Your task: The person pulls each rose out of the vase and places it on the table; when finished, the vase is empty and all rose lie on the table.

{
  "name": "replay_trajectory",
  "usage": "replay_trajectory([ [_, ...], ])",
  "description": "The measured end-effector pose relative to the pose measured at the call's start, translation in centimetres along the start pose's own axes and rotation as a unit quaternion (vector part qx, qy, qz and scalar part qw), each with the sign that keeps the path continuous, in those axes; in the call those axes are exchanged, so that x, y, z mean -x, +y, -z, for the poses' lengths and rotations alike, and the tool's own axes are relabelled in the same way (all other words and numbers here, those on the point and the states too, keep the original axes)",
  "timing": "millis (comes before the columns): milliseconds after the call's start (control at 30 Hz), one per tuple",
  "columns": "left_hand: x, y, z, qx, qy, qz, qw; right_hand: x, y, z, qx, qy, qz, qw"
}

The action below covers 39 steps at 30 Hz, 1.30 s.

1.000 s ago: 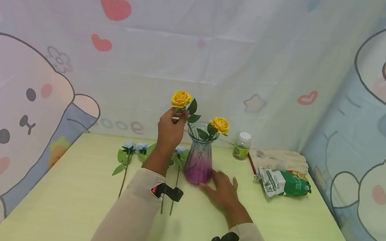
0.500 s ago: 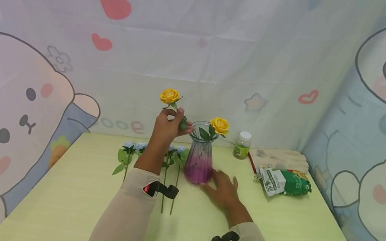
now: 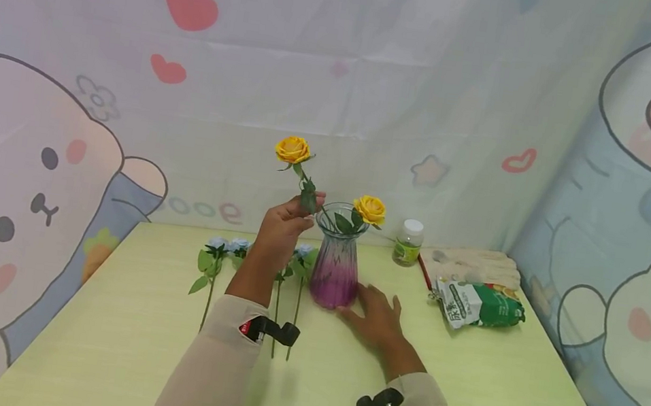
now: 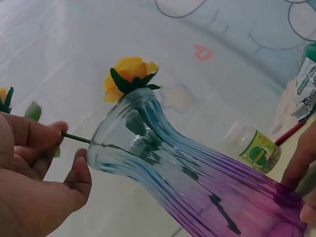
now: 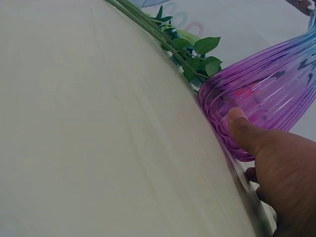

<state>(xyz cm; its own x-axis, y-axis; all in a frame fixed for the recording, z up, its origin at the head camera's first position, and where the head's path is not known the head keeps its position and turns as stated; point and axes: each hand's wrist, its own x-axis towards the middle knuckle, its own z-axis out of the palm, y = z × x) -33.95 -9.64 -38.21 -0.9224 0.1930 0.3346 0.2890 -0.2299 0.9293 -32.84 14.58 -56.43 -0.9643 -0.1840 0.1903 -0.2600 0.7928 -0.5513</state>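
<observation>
My left hand (image 3: 280, 233) pinches the stem of a yellow rose (image 3: 292, 150) between thumb and fingers, just left of the vase mouth. That rose leans up and left, and its stem (image 4: 76, 138) runs over the rim into the glass. The ribbed vase (image 3: 335, 273), clear blue at the top and purple below, stands upright. A second yellow rose (image 3: 370, 209) is in it, its bloom over the right side of the rim. Low on the vase, my right hand (image 3: 377, 316) holds the base, with the thumb (image 5: 244, 131) against the purple glass and the other fingers partly hidden.
Several pale blue flowers (image 3: 239, 245) with green stems lie left of the vase, partly behind my left arm. To the right are a white-capped jar (image 3: 408, 243), a red stick (image 3: 424, 274), pale gloves (image 3: 471, 268) and a green-and-white packet (image 3: 481, 307). A printed cloth hangs behind.
The held rose first swung left, then rose a little. My left fingers now sit lower on its stem, beneath the bloom and leaves. My right hand stays at the vase base.
</observation>
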Motion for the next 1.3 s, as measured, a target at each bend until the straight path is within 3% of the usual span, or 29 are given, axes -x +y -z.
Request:
replay_trajectory([
  [100,-0.2,-0.9,-0.1,-0.015,0.028,-0.027,0.9991,0.0,0.0,-0.1,0.000,0.003,0.000,1.0000],
  [233,-0.3,-1.7,-0.6,0.011,0.106,-0.058,0.9926,0.1,-0.1,-0.1,-0.002,0.008,0.002,1.0000],
  [400,-0.4,-2.3,-1.4,0.073,0.192,-0.100,0.9735,0.1,0.0,-0.3,-0.004,0.010,0.002,0.9999],
  [600,-0.7,-2.0,-1.6,0.110,0.250,-0.134,0.9527,0.1,0.0,-0.2,-0.003,0.008,0.004,1.0000],
  [833,-0.1,-1.4,-1.1,0.170,0.303,-0.107,0.9316,0.0,0.1,-0.1,0.008,0.004,0.004,1.0000],
  [1000,0.5,-1.4,-0.9,0.233,0.339,-0.102,0.9058,0.1,0.1,0.0,0.005,0.004,0.003,1.0000],
  [1133,0.9,-1.7,-0.7,0.287,0.353,-0.061,0.8882,0.2,0.0,0.1,0.004,0.009,0.006,0.9999],
  [1300,1.4,-2.7,0.3,0.377,0.360,-0.022,0.8532,0.2,-0.2,0.2,-0.003,0.004,0.007,1.0000],
])
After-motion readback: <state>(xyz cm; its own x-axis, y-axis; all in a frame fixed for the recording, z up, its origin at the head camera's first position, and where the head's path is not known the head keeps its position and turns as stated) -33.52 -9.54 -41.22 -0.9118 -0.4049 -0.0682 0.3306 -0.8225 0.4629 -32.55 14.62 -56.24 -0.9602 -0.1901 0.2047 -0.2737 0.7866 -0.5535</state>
